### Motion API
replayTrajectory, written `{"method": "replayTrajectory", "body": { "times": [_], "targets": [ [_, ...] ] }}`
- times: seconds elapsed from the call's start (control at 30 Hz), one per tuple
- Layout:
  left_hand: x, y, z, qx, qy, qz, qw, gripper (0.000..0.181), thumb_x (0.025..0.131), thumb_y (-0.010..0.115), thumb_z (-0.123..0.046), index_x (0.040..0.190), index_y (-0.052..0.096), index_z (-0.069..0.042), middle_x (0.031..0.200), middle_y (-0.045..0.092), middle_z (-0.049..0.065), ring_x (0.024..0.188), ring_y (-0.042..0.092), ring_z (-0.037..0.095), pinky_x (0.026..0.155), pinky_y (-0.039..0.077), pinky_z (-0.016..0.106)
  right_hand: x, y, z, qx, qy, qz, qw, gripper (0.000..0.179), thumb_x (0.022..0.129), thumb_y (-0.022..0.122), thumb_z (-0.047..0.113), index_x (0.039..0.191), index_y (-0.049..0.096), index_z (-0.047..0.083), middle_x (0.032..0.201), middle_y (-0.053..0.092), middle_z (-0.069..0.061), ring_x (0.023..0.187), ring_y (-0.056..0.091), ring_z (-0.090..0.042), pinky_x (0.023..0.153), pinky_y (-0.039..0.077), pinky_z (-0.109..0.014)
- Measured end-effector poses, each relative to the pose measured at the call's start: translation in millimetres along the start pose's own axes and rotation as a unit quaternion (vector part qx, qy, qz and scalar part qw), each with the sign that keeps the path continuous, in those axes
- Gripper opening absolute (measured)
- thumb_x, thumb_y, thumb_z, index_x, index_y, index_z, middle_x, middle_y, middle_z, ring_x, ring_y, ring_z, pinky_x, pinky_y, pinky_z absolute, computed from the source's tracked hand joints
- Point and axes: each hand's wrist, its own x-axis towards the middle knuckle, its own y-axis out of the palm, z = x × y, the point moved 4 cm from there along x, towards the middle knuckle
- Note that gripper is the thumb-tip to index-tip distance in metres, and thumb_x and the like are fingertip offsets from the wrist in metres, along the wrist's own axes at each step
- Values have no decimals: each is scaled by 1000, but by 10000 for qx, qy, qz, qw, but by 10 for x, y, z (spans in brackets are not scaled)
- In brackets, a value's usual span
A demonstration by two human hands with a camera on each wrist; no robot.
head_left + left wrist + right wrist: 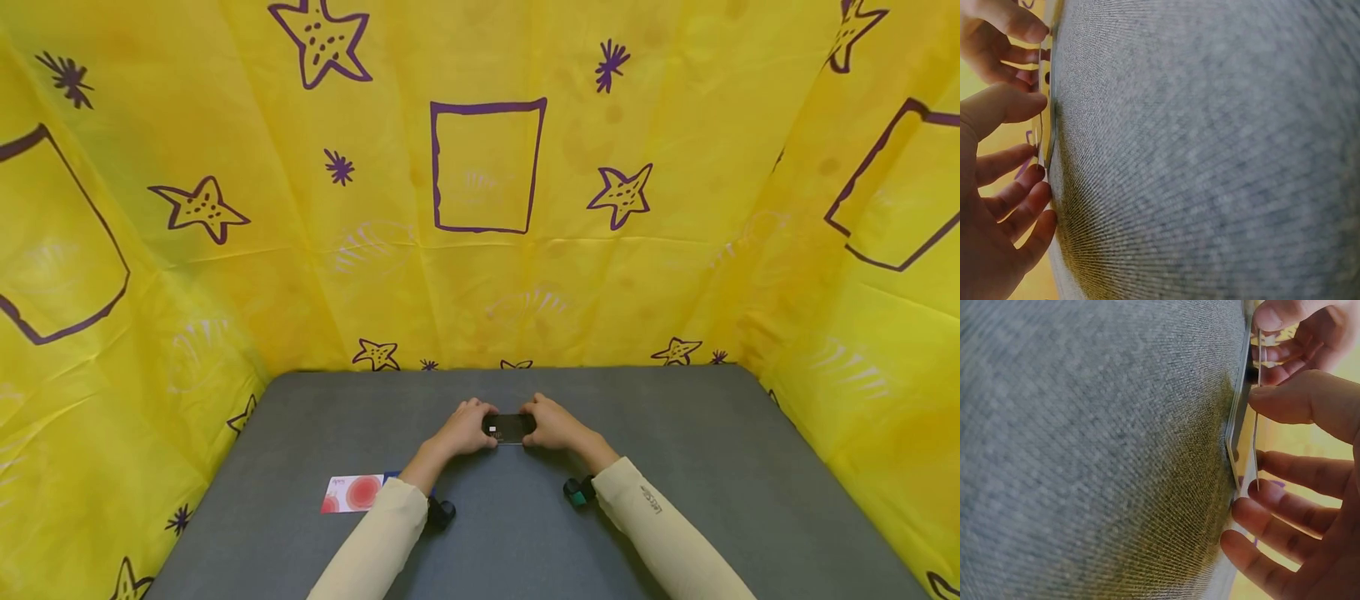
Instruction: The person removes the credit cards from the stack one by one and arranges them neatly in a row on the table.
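Near the far side of the table, a black card (510, 427) with a small light square on it spans the gap between both hands. My left hand (468, 428) pinches its left end between thumb and fingers. At the opposite end my right hand (553, 425) grips it the same way. Seen edge-on in the right wrist view, the thin card (1256, 431) stands slightly apart from another flat, thin layered piece (1233, 434) that lies close over the grey cloth. The fingertips of both hands reach down beside that lower piece.
A white card with red circles (358, 493) lies left of my left forearm, overlapping a blue piece (391, 477) that the arm partly hides. Yellow printed cloth (487, 292) rises behind and at both sides of the grey table (517, 542).
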Motion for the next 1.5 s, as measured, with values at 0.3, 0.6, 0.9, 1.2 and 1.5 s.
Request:
{"method": "replayTrajectory", "body": {
  "times": [0.3,0.6,0.9,1.2,1.5],
  "targets": [
    [-50,-25,-7,11,-46,-69,10000,52,78,79,-23,125,63,-7,113,57,11,100,48,24,88,43,41,-25,31,11,136,-29,-14,9999,48,80,77,17,123,63,1,105,55,-11,89,53,-20,83,46,-41],
    [-78,-40,27,56,17,-279,9996,51,78,79,-25,123,65,-7,114,61,11,104,51,26,90,44,42,-41,39,24,303,-36,-65,9995,50,80,76,17,125,62,1,106,54,-11,89,53,-20,83,46,-40],
    [-124,-88,41,-55,-15,-389,9992,52,77,80,-26,123,65,-7,117,61,13,104,52,27,90,45,44,-65,30,58,325,-53,-243,9992,51,80,78,20,125,62,3,108,55,-10,91,54,-19,82,46,-40],
    [-215,-163,15,-125,129,-526,9985,51,76,81,-29,120,67,-8,115,62,11,103,52,25,89,45,44,-132,-27,127,398,-123,-315,9986,50,81,78,21,125,62,3,109,54,-9,93,55,-20,82,47,-41],
    [-259,-246,2,-117,228,-686,9973,50,75,81,-29,119,67,-9,114,62,10,103,50,25,89,44,43,-156,-70,185,487,-194,-451,9976,51,81,78,20,125,61,3,111,54,-9,95,56,-19,83,47,-40]
  ]
}}
